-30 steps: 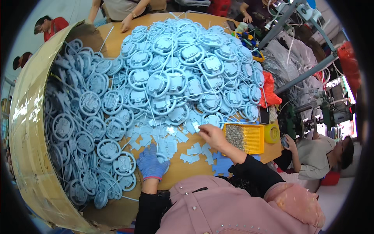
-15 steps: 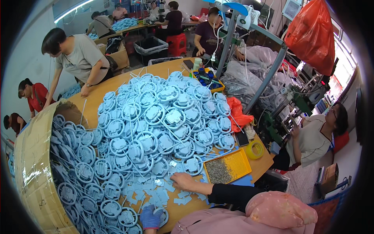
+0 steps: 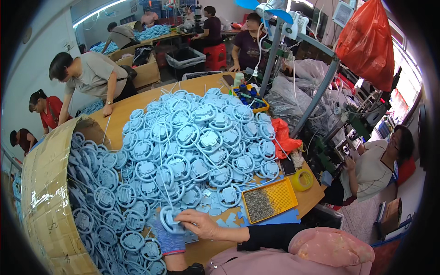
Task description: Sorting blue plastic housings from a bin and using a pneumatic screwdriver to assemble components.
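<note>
My left hand (image 3: 171, 239), in a blue-purple knit glove, holds up a light-blue ring-shaped plastic part (image 3: 169, 215) with a thin stem. My bare right hand (image 3: 201, 224) meets it from the right, its fingertips pinched together at the ring's edge. Whatever is between those fingertips is hidden. Small flat light-blue plastic pieces (image 3: 223, 223) lie on the table below. Just beyond my hands rises a large heap of the same ring parts (image 3: 197, 142).
On the left, an open cardboard box (image 3: 43, 192) spills more ring parts. A yellow tray (image 3: 285, 198) of small metal screws and a tape roll (image 3: 302, 179) sit at right. A metal post (image 3: 316, 96) holds a fan and red bag. Co-workers (image 3: 94, 82) surround the table (image 3: 142, 97).
My left hand has lifted the ring part from the table edge. My right hand has moved left from the flat pieces to meet it. The view has shifted slightly.
</note>
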Tool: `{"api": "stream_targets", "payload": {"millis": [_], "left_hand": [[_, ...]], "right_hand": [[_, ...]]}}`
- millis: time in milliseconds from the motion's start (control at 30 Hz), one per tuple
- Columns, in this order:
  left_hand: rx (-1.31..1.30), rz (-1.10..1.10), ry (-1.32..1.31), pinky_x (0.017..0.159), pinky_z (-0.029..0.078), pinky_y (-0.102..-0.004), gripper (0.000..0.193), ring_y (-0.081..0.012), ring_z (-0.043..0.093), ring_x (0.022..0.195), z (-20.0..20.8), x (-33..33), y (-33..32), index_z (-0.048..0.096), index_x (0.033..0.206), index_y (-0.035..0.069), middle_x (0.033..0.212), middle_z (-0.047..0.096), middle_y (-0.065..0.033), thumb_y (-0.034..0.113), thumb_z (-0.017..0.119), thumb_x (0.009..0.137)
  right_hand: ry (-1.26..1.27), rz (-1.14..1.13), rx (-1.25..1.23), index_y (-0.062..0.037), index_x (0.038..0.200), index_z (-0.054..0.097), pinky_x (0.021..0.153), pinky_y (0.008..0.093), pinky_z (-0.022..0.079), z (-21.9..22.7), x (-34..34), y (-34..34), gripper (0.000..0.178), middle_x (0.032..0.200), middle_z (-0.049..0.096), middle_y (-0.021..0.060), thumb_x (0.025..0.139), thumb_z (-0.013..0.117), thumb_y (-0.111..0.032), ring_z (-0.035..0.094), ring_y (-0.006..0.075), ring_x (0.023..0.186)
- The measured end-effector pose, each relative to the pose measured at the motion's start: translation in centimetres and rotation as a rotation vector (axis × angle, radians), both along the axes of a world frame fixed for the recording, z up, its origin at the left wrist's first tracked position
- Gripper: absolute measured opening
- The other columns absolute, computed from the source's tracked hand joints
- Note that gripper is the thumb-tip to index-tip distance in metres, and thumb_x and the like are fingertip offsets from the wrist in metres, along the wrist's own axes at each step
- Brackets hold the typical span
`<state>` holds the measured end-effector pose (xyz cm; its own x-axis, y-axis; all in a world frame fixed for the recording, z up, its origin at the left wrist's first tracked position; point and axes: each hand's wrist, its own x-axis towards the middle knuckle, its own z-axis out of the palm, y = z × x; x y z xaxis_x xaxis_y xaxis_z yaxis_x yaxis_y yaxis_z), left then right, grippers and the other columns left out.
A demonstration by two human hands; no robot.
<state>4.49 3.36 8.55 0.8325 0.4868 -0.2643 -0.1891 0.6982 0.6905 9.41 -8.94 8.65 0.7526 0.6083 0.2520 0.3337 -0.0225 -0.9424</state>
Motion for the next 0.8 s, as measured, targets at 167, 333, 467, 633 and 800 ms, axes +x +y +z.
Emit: {"api": "stream_targets", "payload": {"millis": [167,333,467,633,800], "left_hand": [[-0.349,-0.270,-0.247,0.096,0.044,-0.0399,0.044,-0.0249,0.057,0.105,-2.1,-0.2,1.6,0.054,0.122,0.008,0.116,0.061,-0.0102,0.041,0.042,0.096],[-0.565,-0.197,-0.267,0.090,0.049,-0.0378,0.040,-0.0249,0.057,0.105,-3.5,1.2,1.6,0.049,0.124,0.005,0.118,0.057,-0.0133,0.035,0.041,0.098],[-0.477,-0.088,-0.215,0.087,0.050,-0.0375,0.036,-0.0246,0.059,0.103,-2.5,0.6,0.8,0.052,0.121,0.004,0.117,0.058,-0.0116,0.030,0.047,0.097],[-0.083,0.005,-0.105,0.081,0.052,-0.0292,0.034,-0.0193,0.059,0.100,-2.1,1.3,-0.4,0.052,0.118,0.004,0.112,0.059,-0.0078,0.011,0.064,0.087],[-0.074,0.090,0.008,0.079,0.052,-0.0298,0.041,-0.0190,0.060,0.095,-3.2,1.1,-0.4,0.047,0.123,0.004,0.112,0.058,-0.0093,0.005,0.062,0.085]], "right_hand": [[-0.529,-0.056,-0.115,-0.0096,0.111,0.062,0.078,0.0388,0.049,1.2,1.2,0.5,0.033,0.103,0.061,0.0114,0.078,0.066,-0.009,0.057,0.0326,0.089],[-0.610,-0.088,-0.098,-0.0065,0.108,0.064,0.080,0.0385,0.047,2.7,2.4,0.0,0.037,0.105,0.059,0.0109,0.071,0.068,-0.003,0.056,0.0312,0.094],[-0.669,-0.145,-0.220,-0.0063,0.111,0.063,0.086,0.0398,0.043,2.2,2.3,0.6,0.039,0.113,0.055,0.0112,0.072,0.068,-0.006,0.051,0.0317,0.104],[-0.680,-0.076,-0.308,-0.0029,0.125,0.053,0.098,0.0437,0.036,1.7,1.4,0.5,0.052,0.131,0.045,0.0143,0.075,0.068,-0.010,0.042,0.0333,0.120],[-0.360,-0.077,-0.233,-0.0020,0.136,0.042,0.108,0.0431,0.027,0.5,1.4,0.2,0.054,0.146,0.030,0.0189,0.087,0.059,-0.018,0.029,0.0369,0.133]]}}
